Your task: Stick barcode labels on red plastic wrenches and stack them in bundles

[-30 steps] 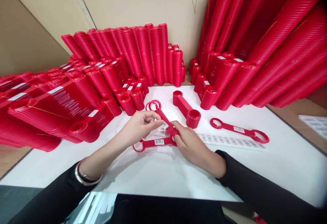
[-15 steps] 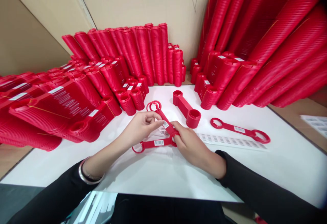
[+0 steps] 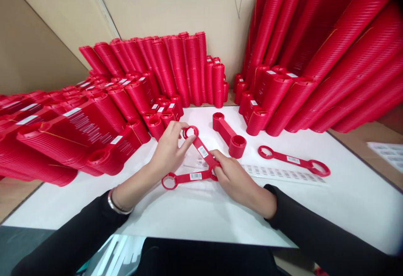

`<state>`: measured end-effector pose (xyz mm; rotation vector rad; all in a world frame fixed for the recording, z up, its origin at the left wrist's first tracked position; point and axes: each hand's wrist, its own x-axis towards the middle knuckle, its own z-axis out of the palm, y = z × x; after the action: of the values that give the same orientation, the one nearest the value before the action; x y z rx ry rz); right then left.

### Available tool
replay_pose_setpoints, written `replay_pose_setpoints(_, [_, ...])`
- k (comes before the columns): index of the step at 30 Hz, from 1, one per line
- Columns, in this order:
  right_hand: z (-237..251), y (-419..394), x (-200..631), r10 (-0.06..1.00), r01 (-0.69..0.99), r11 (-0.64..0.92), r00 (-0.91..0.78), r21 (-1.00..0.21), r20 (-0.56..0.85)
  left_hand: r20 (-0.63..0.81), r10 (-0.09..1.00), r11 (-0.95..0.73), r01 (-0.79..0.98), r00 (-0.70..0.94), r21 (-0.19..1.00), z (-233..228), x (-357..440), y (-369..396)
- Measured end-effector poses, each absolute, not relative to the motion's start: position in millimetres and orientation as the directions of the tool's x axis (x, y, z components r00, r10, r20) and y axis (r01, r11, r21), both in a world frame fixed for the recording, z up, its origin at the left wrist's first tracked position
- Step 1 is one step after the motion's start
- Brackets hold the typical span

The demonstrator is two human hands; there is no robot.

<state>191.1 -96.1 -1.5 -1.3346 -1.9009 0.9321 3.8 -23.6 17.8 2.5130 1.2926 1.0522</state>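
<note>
Two flat red plastic wrenches with white barcode labels cross near the table's middle. My right hand (image 3: 234, 179) pinches them where their near ends overlap. The upper wrench (image 3: 201, 150) slants away to the left, and my left hand (image 3: 170, 150) holds its far ring end with fingertips. The lower wrench (image 3: 189, 177) lies flat on the white table (image 3: 195, 213), pointing left. A strip of barcode stickers (image 3: 280, 174) lies just right of my right hand.
A short stack of red wrenches (image 3: 228, 134) stands behind my hands. Another single labelled wrench (image 3: 293, 160) lies to the right. Tall stacks of red wrenches crowd the left (image 3: 78, 133), back (image 3: 176, 70) and right (image 3: 317, 53). A sheet of labels (image 3: 387, 152) sits off the table's right edge.
My left hand slid up the slanted wrench from its labelled middle to its far ring end. My right hand stayed put.
</note>
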Motion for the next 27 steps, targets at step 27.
replay_pose_setpoints(27, [1, -100, 195, 0.966, 0.615, 0.195, -0.255, -0.764, 0.041, 0.01, 0.732, -0.643, 0.686, 0.681, 0.34, 17, 6, -38])
